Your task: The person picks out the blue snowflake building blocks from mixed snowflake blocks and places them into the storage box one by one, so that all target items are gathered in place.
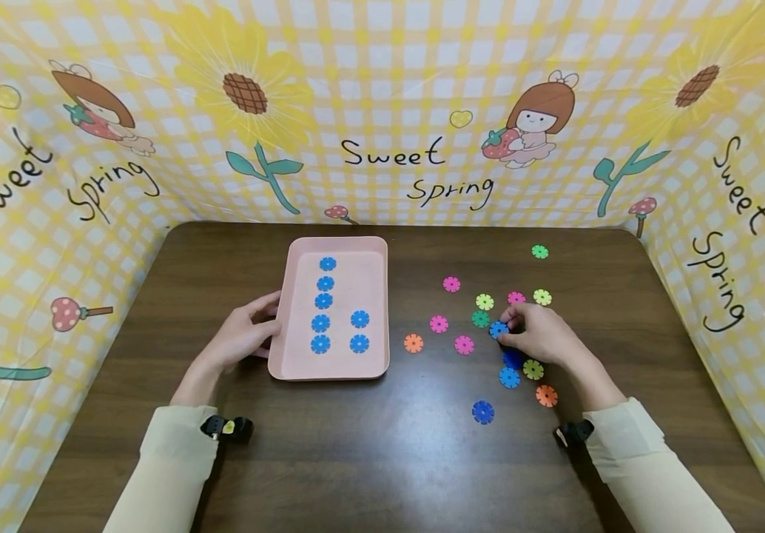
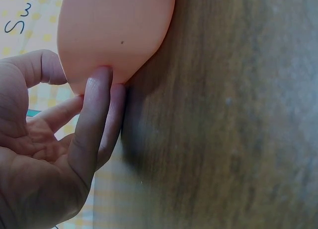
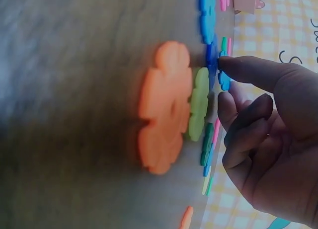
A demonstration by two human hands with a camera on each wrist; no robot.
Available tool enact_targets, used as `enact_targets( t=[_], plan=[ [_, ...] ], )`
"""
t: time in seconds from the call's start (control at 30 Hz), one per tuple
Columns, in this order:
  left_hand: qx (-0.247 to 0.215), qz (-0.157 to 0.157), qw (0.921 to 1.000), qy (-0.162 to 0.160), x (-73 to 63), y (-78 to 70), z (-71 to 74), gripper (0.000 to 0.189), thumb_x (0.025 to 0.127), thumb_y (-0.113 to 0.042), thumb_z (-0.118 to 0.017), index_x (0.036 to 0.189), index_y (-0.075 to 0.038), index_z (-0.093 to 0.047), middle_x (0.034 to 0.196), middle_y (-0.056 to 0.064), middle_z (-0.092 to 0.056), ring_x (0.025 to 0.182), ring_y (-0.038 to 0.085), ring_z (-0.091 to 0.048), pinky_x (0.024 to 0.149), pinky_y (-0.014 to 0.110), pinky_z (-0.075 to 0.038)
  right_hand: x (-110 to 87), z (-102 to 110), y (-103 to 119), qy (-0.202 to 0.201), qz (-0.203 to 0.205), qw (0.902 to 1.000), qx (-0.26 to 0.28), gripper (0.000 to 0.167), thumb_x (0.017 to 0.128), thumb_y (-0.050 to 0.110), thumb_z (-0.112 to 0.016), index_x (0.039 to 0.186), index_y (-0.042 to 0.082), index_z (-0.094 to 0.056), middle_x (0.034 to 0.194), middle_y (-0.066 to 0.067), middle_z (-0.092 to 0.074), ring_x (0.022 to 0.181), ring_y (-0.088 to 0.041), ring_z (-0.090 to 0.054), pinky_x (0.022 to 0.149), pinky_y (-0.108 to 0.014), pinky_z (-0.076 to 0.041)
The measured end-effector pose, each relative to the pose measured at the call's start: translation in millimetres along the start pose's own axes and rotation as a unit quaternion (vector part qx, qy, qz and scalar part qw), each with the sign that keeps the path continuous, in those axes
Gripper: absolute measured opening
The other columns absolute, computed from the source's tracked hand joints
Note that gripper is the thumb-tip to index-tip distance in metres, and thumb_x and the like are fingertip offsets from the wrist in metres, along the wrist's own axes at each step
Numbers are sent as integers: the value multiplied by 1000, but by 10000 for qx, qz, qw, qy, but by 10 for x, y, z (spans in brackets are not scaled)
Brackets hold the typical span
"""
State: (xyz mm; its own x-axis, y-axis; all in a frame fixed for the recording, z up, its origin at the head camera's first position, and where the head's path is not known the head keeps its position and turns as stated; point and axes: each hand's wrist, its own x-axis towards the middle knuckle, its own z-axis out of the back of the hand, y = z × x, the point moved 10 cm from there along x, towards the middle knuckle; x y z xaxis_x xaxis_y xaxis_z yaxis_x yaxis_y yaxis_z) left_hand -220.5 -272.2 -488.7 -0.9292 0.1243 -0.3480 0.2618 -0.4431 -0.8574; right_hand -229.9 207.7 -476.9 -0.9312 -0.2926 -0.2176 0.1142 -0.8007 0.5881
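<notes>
Head view: pink tray (image 1: pixel 342 296) lies lengthwise, front to back.

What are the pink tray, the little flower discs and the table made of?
The pink tray looks like plastic with a matte finish: smooth, evenly coloured, with rounded corners. The flower discs seem plastic too, smooth-looking: solid bright colours, clean notches. The table has brown, streaky grain and a soft shine: maybe wood, maybe wood-look laminate.
</notes>
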Motion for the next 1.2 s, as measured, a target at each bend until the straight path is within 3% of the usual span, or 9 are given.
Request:
enact_targets(
  t=[0.17, 0.33, 0.57, 0.77, 0.87, 1.0, 1.2],
  plan=[
    [-32, 40, 10000, 26, 1, 0, -6, 72, 99, -11, -58, 165, -15, -30, 146, 25, -46, 100, 33, -65, 71, 43, -64, -12, 16, 48, -20, 71, 9999, 93, 17, 95, 17, -74, 107, 7, -68, 93, -4, -69, 80, -21, -61, 70, -37, -52],
    [-25, 56, 10000, 21, 9, 1, -3, 72, 99, -11, -58, 165, -15, -30, 147, 25, -45, 100, 33, -65, 71, 43, -64, -9, 49, 106, -140, 141, 9991, 368, 12, 98, 17, -71, 106, 9, -69, 92, -2, -71, 78, -19, -63, 72, -37, -52],
    [-32, 51, 10000, 32, 4, 4, -7, 72, 99, -12, -58, 165, -15, -30, 148, 25, -46, 102, 34, -65, 71, 43, -64, 56, 92, 350, -436, 285, 9926, 1097, 13, 98, 21, -72, 107, 11, -71, 93, -3, -71, 80, -23, -62, 70, -37, -50],
    [-52, 32, 10000, 33, 2, 4, -8, 72, 99, -12, -58, 165, -16, -29, 148, 25, -46, 103, 34, -65, 71, 43, -64, 203, 68, 627, -732, 494, 9876, 1297, 16, 97, 25, -74, 108, 14, -73, 95, -1, -72, 75, -24, -59, 60, -34, -47],
    [-74, 24, 10000, 46, 9, 7, -10, 72, 99, -12, -58, 165, -16, -29, 149, 25, -45, 103, 34, -65, 71, 43, -64, 300, 22, 778, -828, 635, 9851, 1365, 15, 97, 25, -75, 107, 14, -73, 95, -1, -73, 78, -22, -62, 63, -35, -49],
    [-45, 58, 10000, 46, 10, 22, -7, 72, 100, -13, -58, 166, -16, -29, 150, 25, -44, 104, 35, -64, 72, 43, -64, 434, -86, 967, -819, 717, 9814, 1578, 13, 97, 25, -76, 105, 16, -73, 95, 1, -73, 85, -21, -66, 68, -37, -53],
    [-11, 71, 10000, 52, 19, 30, -7, 72, 100, -15, -58, 166, -17, -28, 150, 25, -44, 106, 36, -63, 72, 43, -64, 648, -253, 1279, -694, 859, 9794, 1689, 11, 95, 25, -77, 102, 16, -73, 92, 2, -73, 82, -20, -65, 67, -37, -53]
  ],
)
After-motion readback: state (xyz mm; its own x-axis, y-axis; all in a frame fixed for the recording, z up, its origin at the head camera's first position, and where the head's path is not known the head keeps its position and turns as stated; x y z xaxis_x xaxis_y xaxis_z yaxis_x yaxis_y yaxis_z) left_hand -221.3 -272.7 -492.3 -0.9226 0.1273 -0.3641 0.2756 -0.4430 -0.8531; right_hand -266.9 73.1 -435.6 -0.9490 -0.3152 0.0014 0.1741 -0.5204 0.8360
